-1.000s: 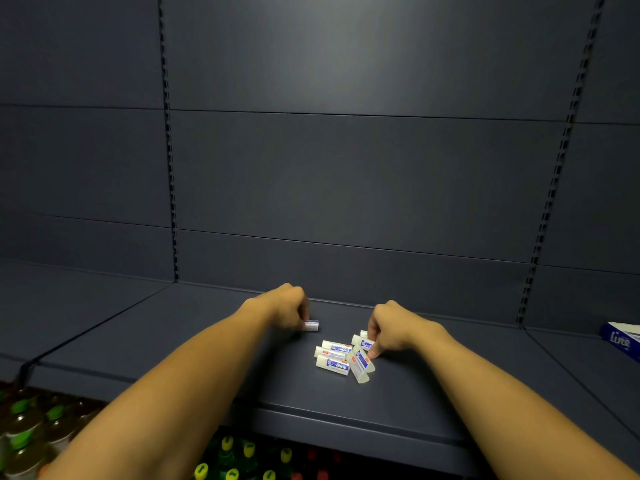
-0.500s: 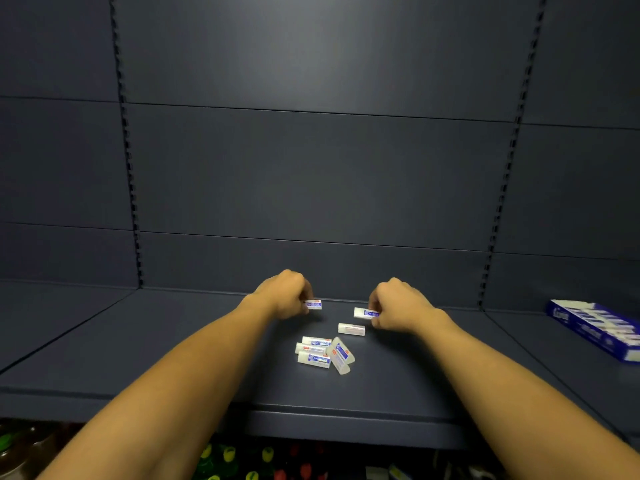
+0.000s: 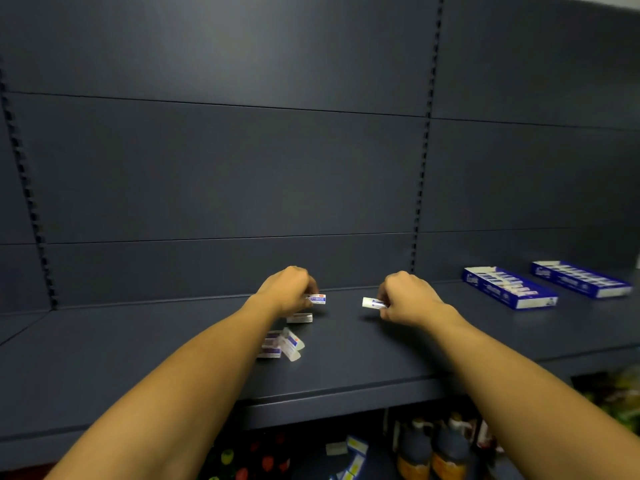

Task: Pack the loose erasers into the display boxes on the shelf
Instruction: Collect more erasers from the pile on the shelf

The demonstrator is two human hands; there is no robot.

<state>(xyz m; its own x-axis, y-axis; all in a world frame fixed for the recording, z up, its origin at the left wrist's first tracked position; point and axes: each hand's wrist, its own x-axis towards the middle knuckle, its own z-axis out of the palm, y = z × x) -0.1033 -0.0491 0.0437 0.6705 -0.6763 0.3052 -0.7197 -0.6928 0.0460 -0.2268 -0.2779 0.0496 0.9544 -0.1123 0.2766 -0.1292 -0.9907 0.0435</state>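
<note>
Our left forearm covered part of the loose pile of erasers (image 3: 282, 344) on the dark shelf (image 3: 346, 358), so we could not count them. Each was a small white block in a blue-printed sleeve. Our left hand (image 3: 289, 293) pinched one eraser (image 3: 318, 299), our right hand (image 3: 407, 299) another (image 3: 372, 302). Two blue display boxes (image 3: 509, 288) lay well to the right, the farther box (image 3: 581, 278) blurred

held erasers: two white, blue-sleeved; left one (image 3: 318, 299), right one (image 3: 373, 302), both lifted off the shelf
loose erasers: small heap (image 3: 282, 345) at 7 o'clock of left one; single (image 3: 299, 318) just below it
display boxes: two blue, open, lying flat at 3 o'clock; near (image 3: 509, 287), far (image 3: 581, 278)
</note>
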